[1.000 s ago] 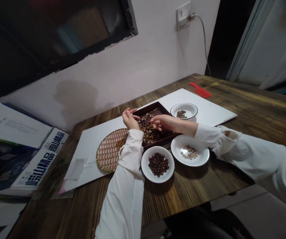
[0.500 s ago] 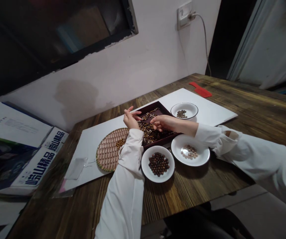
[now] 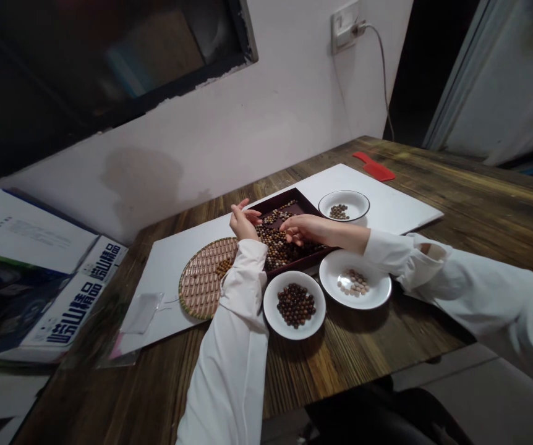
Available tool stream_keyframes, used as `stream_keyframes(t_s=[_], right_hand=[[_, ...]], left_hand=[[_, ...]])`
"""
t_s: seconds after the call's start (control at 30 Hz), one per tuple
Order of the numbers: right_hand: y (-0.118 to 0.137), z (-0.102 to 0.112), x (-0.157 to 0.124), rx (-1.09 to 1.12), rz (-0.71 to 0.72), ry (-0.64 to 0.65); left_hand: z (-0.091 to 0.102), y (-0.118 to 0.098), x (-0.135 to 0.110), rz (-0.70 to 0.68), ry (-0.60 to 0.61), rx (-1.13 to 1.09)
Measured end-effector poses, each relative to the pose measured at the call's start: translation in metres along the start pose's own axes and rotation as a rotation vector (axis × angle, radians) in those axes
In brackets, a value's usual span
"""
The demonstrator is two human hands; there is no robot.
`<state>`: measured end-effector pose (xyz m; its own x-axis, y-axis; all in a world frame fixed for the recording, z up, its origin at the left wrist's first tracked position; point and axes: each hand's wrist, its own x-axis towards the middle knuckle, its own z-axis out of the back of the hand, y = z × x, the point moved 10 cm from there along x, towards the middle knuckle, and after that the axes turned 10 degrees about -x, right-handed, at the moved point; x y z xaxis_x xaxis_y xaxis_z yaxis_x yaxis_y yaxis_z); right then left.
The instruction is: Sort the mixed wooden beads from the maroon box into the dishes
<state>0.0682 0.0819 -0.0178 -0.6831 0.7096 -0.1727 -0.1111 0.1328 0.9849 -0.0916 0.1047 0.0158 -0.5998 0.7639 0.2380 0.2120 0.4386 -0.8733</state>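
Observation:
My left hand [image 3: 245,222] is held over the left edge of a dark red tray [image 3: 298,196], its fingers apart. I cannot see into its palm. Reaching in from the right, my right hand [image 3: 304,228] is over the mixed brown beads [image 3: 272,246] in that tray. Its fingers are curled in, and anything between the fingertips is too small to make out. A round woven tray [image 3: 199,281] with yellowish beads [image 3: 223,267] lies partly behind my left forearm. Dark beads [image 3: 296,306] fill the middle of a white bowl [image 3: 272,322] in front.
Pale beads [image 3: 353,283] lie in a white dish [image 3: 380,290] under my right wrist. Behind stands a rimmed white bowl [image 3: 360,205] with brown beads [image 3: 339,212]. A white board [image 3: 400,210], a red scoop-like piece [image 3: 375,169], a plastic bag [image 3: 142,314] and boxes [image 3: 67,315] are around.
My left hand has shifted very slightly left, with its fingers a little lower. My right hand stays almost in place over the beads.

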Motion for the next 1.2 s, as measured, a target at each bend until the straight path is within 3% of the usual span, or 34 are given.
stream_keyframes(t_s=[0.17,0.37,0.47,0.57,0.7,0.8,0.97,1.2], right_hand=[[-0.002,0.002,0.001,0.017,-0.019,-0.022],[-0.004,0.016,-0.002,-0.038,-0.07,-0.184],[-0.006,0.015,-0.002,-0.051,-0.086,-0.179],[-0.009,0.011,0.0,-0.049,-0.088,-0.138],[-0.011,0.007,0.003,-0.052,-0.057,-0.105],[-0.013,0.005,0.005,-0.083,-0.056,-0.084],[-0.021,-0.001,0.001,-0.165,-0.125,-0.012],[-0.015,-0.014,-0.005,-0.298,-0.092,0.086]], left_hand=[[0.0,-0.001,-0.001,-0.006,-0.004,-0.003],[-0.003,0.006,0.002,0.05,0.019,0.024],[-0.019,0.018,-0.001,0.117,0.156,0.166],[-0.042,0.034,-0.012,0.134,0.388,0.393],[-0.062,0.047,-0.03,0.012,0.64,0.766],[-0.066,0.051,-0.036,-0.05,0.707,0.938],[-0.067,0.061,-0.041,-0.034,0.813,1.146],[-0.071,0.072,-0.044,-0.089,0.933,1.236]])
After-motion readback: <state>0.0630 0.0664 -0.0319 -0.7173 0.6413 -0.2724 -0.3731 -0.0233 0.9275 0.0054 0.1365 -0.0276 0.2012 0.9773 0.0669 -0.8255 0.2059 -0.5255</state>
